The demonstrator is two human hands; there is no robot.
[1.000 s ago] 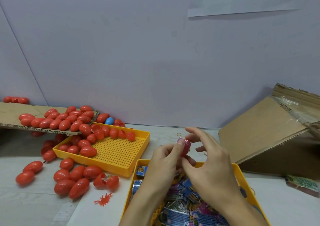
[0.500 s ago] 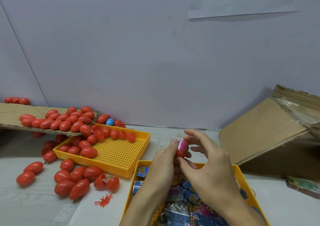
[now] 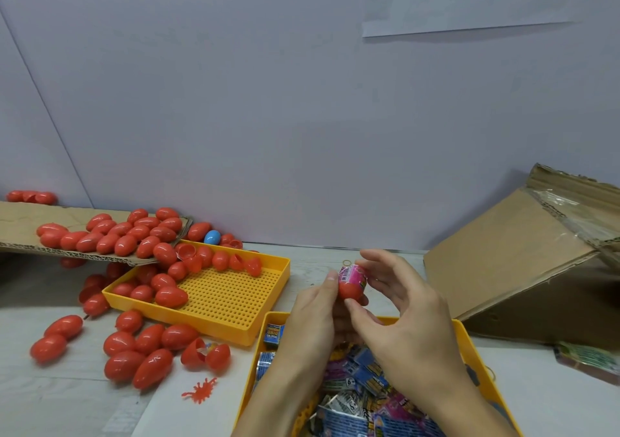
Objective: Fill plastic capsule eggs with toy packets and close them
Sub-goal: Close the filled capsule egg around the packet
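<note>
Head view: two hands stuff a glossy pink packet (image 3: 350, 274) into a red egg half (image 3: 350, 291).
The left hand (image 3: 313, 315) grips the smooth half; the right hand (image 3: 399, 309) pinches beneath it, above a yellow tray (image 3: 468, 339) of crinkly foil packets.

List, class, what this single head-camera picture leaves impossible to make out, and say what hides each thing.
- Head view: the other half of the red plastic capsule egg is hidden behind the left hand.
- Head view: the pink toy packet has print too small to read.
- Head view: the near end of the yellow plastic packet tray is cut off by the bottom edge.
- Head view: the right hand covers packets below.
</note>
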